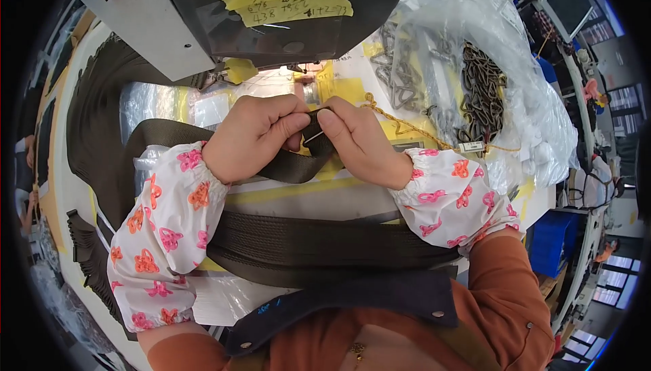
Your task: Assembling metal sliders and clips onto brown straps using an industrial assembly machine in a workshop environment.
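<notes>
My left hand (258, 137) and my right hand (363, 142) meet in front of the sewing machine. Between thumb and fingers, each pinches the same dark olive webbing strap (298, 169), which is folded over where the thumbs come together. A thin, shiny metal bar (313, 138) shows at the fold, between the thumbs; it looks like part of a metal ring, the rest covered by fingers and webbing. From my left hand the strap loops down under the hands and runs off to the left. Both thumbs press down on the webbing, and the fingertips beneath are hidden.
The dark sewing machine head (291, 42) stands just beyond my hands. Clear plastic bags (536, 123) at the right hold a heap of metal rings (483, 93). A yellow cord (401, 125) lies nearby. Folded webbing (95, 123) fills the left, more webbing (332, 243) lies before me.
</notes>
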Demonstrator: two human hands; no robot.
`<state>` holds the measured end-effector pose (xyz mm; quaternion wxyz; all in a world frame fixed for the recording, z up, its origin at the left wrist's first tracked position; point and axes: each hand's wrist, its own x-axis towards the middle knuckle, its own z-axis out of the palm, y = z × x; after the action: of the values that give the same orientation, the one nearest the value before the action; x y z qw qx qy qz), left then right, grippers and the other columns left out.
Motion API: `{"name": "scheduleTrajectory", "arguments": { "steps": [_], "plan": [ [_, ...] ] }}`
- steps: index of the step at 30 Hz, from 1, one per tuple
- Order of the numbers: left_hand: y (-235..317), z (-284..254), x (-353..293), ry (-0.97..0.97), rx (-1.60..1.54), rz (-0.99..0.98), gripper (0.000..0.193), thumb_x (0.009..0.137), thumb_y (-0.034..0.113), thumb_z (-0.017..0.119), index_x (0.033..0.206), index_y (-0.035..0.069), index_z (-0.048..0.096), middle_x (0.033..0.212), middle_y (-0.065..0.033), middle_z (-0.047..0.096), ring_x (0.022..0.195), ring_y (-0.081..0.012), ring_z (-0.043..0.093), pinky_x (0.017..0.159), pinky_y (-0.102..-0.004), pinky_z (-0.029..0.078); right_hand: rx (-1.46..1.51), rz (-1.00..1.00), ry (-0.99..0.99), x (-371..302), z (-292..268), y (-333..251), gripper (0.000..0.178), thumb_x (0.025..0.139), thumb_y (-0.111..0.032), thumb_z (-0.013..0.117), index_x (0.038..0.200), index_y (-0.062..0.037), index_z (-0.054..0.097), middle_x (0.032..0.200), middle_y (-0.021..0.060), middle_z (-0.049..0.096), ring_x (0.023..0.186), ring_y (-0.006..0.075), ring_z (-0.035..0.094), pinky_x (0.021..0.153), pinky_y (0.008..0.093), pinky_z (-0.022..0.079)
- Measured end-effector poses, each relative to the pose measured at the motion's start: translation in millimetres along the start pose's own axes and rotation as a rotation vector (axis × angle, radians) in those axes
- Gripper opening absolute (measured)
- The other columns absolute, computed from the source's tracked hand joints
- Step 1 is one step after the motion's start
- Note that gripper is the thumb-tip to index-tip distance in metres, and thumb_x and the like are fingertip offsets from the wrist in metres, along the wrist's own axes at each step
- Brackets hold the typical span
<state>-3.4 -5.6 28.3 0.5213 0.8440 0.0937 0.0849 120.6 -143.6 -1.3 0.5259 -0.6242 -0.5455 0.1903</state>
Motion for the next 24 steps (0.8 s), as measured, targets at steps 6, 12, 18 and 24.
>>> {"name": "scheduleTrajectory", "arguments": {
  "steps": [6, 12, 18, 24],
  "plan": [
    [6.0, -7.4, -1.3, -0.123, -0.059, -0.045, 0.020, 0.090, 0.016, 0.050, 0.079, 0.000, 0.055, 0.058, -0.0024, 0.052, 0.053, -0.0098, 0.046, 0.052, -0.0244, 0.039, 0.067, 0.051, -0.100, 0.6, -6.8, -7.9, 0.025, 0.092, -0.018, 0.045, 0.077, 0.0015, 0.047, 0.059, 0.0176, 0.049, 0.053, 0.0336, 0.049, 0.050, 0.0364, 0.038],
    [6.2, -5.6, -3.6, -0.112, -0.025, 0.004, 0.020, 0.090, 0.016, 0.050, 0.078, 0.000, 0.052, 0.057, -0.0034, 0.050, 0.051, -0.0114, 0.045, 0.051, -0.0256, 0.038, -0.031, -0.016, -0.101, 1.3, -8.2, -8.9, 0.021, 0.091, -0.016, 0.047, 0.079, 0.0018, 0.050, 0.064, 0.0171, 0.051, 0.055, 0.0300, 0.050, 0.052, 0.0349, 0.038],
    [5.0, -9.7, -0.5, -0.129, 0.004, 0.048, 0.016, 0.090, 0.013, 0.049, 0.081, 0.001, 0.054, 0.056, -0.0071, 0.050, 0.050, -0.0150, 0.048, 0.050, -0.0280, 0.039, 0.087, 0.026, -0.105, 1.7, -9.3, -11.7, 0.016, 0.089, -0.014, 0.049, 0.084, 0.0013, 0.052, 0.064, 0.0139, 0.051, 0.055, 0.0238, 0.048, 0.053, 0.0322, 0.039],
    [7.3, -11.1, -1.6, -0.109, 0.077, 0.042, 0.012, 0.089, 0.010, 0.049, 0.090, 0.001, 0.056, 0.060, -0.0083, 0.053, 0.055, -0.0172, 0.053, 0.054, -0.0278, 0.042, 0.065, 0.040, -0.108, 2.2, -8.3, -9.1, 0.017, 0.090, -0.015, 0.048, 0.085, 0.0013, 0.051, 0.065, 0.0101, 0.053, 0.056, 0.0158, 0.050, 0.052, 0.0292, 0.040]
  ]
}}
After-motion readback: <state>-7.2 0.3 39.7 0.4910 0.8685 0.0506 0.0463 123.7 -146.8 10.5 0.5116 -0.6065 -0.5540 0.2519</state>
